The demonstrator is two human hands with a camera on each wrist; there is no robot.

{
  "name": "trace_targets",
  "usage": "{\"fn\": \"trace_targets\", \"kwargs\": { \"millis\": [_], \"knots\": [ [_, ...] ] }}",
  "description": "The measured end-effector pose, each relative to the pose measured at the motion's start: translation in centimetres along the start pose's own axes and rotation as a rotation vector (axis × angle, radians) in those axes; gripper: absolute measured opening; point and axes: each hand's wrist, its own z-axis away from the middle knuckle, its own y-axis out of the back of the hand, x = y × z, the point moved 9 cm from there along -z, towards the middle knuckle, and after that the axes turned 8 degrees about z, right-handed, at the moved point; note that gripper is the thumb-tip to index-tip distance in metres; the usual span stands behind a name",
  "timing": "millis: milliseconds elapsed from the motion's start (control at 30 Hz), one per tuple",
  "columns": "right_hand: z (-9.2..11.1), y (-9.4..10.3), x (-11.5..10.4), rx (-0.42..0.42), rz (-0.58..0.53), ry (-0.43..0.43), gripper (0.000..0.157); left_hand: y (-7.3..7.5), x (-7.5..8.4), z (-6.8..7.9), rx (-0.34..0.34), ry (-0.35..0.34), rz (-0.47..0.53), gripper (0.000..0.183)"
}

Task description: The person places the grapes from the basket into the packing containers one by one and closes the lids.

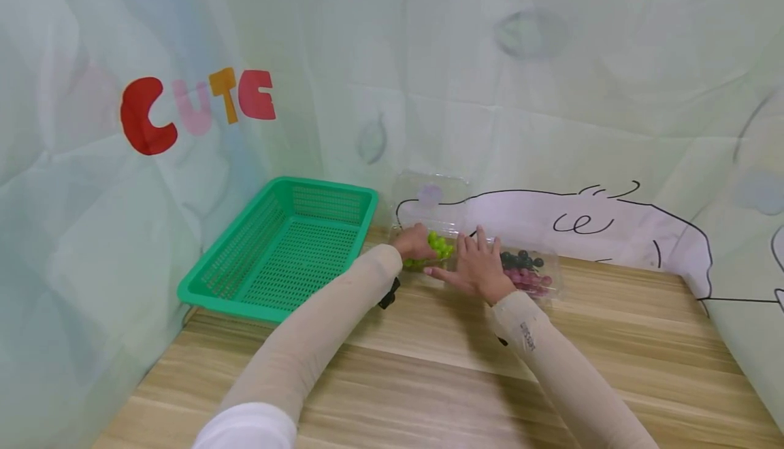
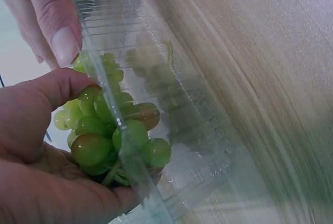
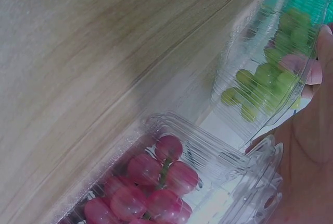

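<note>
My left hand [image 1: 415,242] grips a bunch of green grapes [image 2: 93,148] inside a clear plastic box [image 2: 203,174], the thumb on one side and the fingers beneath. More green grapes lie in that box beyond the hand. The hinged lid [image 1: 450,214] stands raised against the back wall. My right hand [image 1: 479,265] lies between this box and a second clear box [image 3: 208,148], fingers spread and fairly straight. Its thumb [image 2: 65,44] reaches to the first box's rim. Red grapes [image 3: 148,182] and dark grapes [image 1: 520,260] sit in the second box.
An open green plastic basket [image 1: 297,252] with slotted walls stands at the left, near the first box. Fabric walls [image 1: 343,81] with printed drawings close off the back and sides. The wooden tabletop [image 1: 422,381] stretches in front of the boxes.
</note>
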Motion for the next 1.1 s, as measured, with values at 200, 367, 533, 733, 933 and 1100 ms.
{"fn": "trace_targets", "kwargs": {
  "millis": [200,367,533,733,933,1100],
  "knots": [
    [0.0,0.11,-0.05,-0.002,0.013,-0.004,0.117,-0.05,-0.01,0.22,0.005,0.011,0.007,0.058],
    [0.01,0.16,-0.05,0.002,0.012,-0.006,0.117,-0.16,-0.05,0.21,0.004,0.007,-0.018,0.06],
    [0.02,0.07,0.01,-0.001,0.015,-0.01,0.117,-0.35,-0.09,0.13,0.006,0.006,-0.03,0.057],
    [0.07,0.15,-0.14,0.001,0.016,-0.01,0.117,-0.6,-0.27,0.01,0.01,0.009,-0.016,0.058],
    [0.06,0.08,-0.12,-0.003,0.017,-0.014,0.117,-0.69,-0.38,-0.22,0.022,0.013,-0.032,0.055],
    [0.08,0.11,-0.11,-0.006,0.009,-0.013,0.117,-0.79,-0.29,-0.26,0.02,0.0,-0.042,0.042]
  ]
}}
